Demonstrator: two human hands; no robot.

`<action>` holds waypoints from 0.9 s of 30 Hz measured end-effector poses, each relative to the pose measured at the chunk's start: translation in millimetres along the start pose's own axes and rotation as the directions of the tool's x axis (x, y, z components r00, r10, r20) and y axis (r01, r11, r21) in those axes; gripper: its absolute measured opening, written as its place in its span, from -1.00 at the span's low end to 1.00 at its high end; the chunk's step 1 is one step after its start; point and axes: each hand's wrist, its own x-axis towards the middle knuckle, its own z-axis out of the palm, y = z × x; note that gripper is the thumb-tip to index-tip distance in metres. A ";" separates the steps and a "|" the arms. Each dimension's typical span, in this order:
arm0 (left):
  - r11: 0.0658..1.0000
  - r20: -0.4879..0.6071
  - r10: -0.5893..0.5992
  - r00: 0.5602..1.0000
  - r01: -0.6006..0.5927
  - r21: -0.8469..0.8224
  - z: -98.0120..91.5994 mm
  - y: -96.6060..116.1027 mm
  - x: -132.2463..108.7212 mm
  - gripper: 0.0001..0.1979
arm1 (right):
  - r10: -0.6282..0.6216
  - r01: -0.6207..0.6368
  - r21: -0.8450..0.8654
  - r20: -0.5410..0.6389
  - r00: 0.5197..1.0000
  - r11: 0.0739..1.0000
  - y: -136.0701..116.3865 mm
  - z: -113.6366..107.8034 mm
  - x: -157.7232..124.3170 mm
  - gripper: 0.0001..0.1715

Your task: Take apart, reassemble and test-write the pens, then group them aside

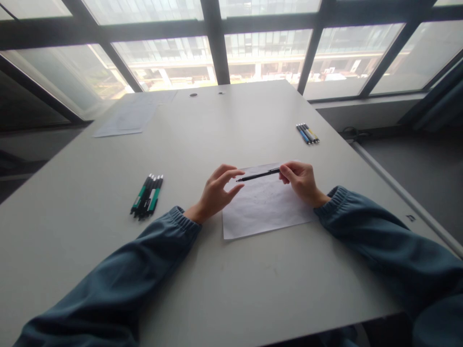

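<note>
A black pen [258, 175] is held nearly level over a white sheet of paper [265, 207], its tip pointing left. My right hand [299, 180] pinches the pen's clip end between thumb and fingers. Around the pen's tip, my left hand [219, 189] is spread, thumb and fingers apart with a gap between them and holding nothing. Beyond my left wrist, a group of black and green pens [146, 196] lies side by side. Another small group of pens with blue and yellow parts [307, 134] rests at the back right.
Several thin paper sheets [125, 115] lie at the far left of the white table [202, 289]. Two round fittings [193, 95] sit near its far edge, by the windows. A dark cable [350, 132] is on the floor beyond the right edge.
</note>
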 end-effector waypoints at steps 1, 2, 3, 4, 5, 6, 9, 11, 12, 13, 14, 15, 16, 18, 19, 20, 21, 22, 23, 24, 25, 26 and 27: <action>1.000 -0.005 0.010 1.000 -0.010 0.005 0.1 0.7 -0.3 -0.79 | 0.001 -0.001 0.000 -0.001 1.000 1.000 -0.2 0.1 0.0 -0.49; 1.000 -0.008 0.017 1.000 -0.017 0.005 0.1 1.3 -0.6 -0.82 | 0.002 -0.002 0.001 0.001 1.000 1.000 -0.2 0.1 -0.1 -0.49; 1.000 -0.010 0.021 1.000 -0.021 0.002 0.0 1.8 -0.8 -0.85 | 0.003 -0.003 0.002 0.002 1.000 1.000 -0.1 0.1 -0.1 -0.49; 1.000 -0.009 0.023 1.000 -0.023 -0.004 -0.2 2.2 -0.8 -0.87 | 0.003 -0.003 0.002 0.002 1.000 1.000 0.1 0.0 -0.1 -0.49; 1.000 -0.010 0.023 1.000 -0.023 -0.008 -0.4 2.5 -0.7 -0.89 | 0.004 -0.004 0.001 0.003 1.000 1.000 0.3 -0.1 -0.1 -0.49; 1.000 -0.014 0.022 1.000 -0.022 -0.010 -0.6 2.9 -0.4 -0.89 | 0.005 -0.005 0.001 0.003 1.000 1.000 0.5 -0.2 0.0 -0.49; 1.000 -0.030 0.022 0.999 -0.023 -0.011 -1.4 3.6 1.0 -0.90 | 0.003 -0.003 0.006 0.002 1.000 1.000 0.8 -0.5 0.6 -0.50; 0.999 -0.038 0.028 0.999 -0.028 -0.014 -1.6 3.6 1.8 -0.89 | 0.006 -0.006 0.003 0.006 1.000 1.000 0.6 -0.8 0.9 -0.49; 0.999 -0.041 0.029 0.999 -0.029 -0.017 -1.6 3.5 2.1 -0.86 | 0.009 -0.009 -0.001 0.010 1.000 1.000 0.5 -0.9 0.9 -0.48; 0.999 -0.045 0.028 0.999 -0.029 -0.018 -1.4 3.3 2.2 -0.83 | 0.012 -0.012 -0.004 0.015 1.000 1.000 0.4 -1.0 0.8 -0.47; 0.999 -0.050 0.027 0.998 -0.028 -0.017 -1.2 3.0 2.2 -0.80 | 0.015 -0.015 -0.006 0.021 1.000 1.000 0.3 -1.0 0.6 -0.47; 1.000 -0.055 0.025 0.998 -0.025 -0.015 -1.0 2.7 2.1 -0.78 | 0.016 -0.016 -0.006 0.026 1.000 1.000 0.2 -1.0 0.4 -0.46; 1.000 -0.060 0.022 0.998 -0.023 -0.011 -0.7 2.4 1.8 -0.77 | 0.017 -0.017 -0.004 0.033 0.999 1.000 0.1 -0.9 0.2 -0.47; 1.000 -0.067 0.018 0.998 -0.018 0.001 -0.5 2.0 1.0 -0.78 | 0.014 -0.015 0.006 0.046 0.999 1.000 -0.1 -0.8 -0.2 -0.49; 1.000 -0.070 0.015 0.997 -0.014 0.008 -0.5 2.0 0.6 -0.79 | 0.012 -0.013 0.014 0.053 0.999 1.000 -0.2 -0.7 -0.2 -0.51; 1.000 -0.071 0.009 0.997 -0.008 0.014 -0.7 2.2 0.2 -0.80 | 0.012 -0.013 0.023 0.061 0.998 1.000 -0.2 -0.5 -0.3 -0.52; 1.000 -0.073 -0.001 0.997 0.002 0.020 -0.8 2.6 -0.1 -0.81 | 0.014 -0.016 0.034 0.070 0.997 0.999 -0.3 -0.3 -0.2 -0.54; 1.000 -0.075 -0.013 0.997 0.014 0.023 -1.0 3.3 -0.2 -0.82 | 0.018 -0.022 0.049 0.079 0.997 0.999 -0.3 -0.1 -0.2 -0.56; 0.999 -0.077 -0.027 0.997 0.029 0.023 -1.1 4.1 -0.2 -0.83 | 0.026 -0.032 0.066 0.090 0.996 0.997 -0.4 0.2 -0.2 -0.58; 0.999 -0.078 -0.043 0.996 0.045 0.021 -1.2 5.1 -0.2 -0.83 | 0.035 -0.044 0.084 0.103 0.994 0.995 -0.6 0.4 -0.1 -0.59; 0.998 -0.080 -0.058 0.995 0.060 0.019 -1.2 6.1 0.0 -0.82 | 0.042 -0.054 0.104 0.115 0.992 0.993 -0.6 0.7 -0.1 -0.59; 0.997 -0.082 -0.072 0.994 0.074 0.019 -1.1 7.0 0.1 -0.82 | 0.044 -0.060 0.123 0.128 0.991 0.991 -0.6 0.9 -0.1 -0.59; 0.996 -0.081 -0.083 0.993 0.085 0.019 -1.0 7.7 0.2 -0.81 | 0.044 -0.064 0.139 0.141 0.989 0.988 -0.5 1.1 -0.2 -0.59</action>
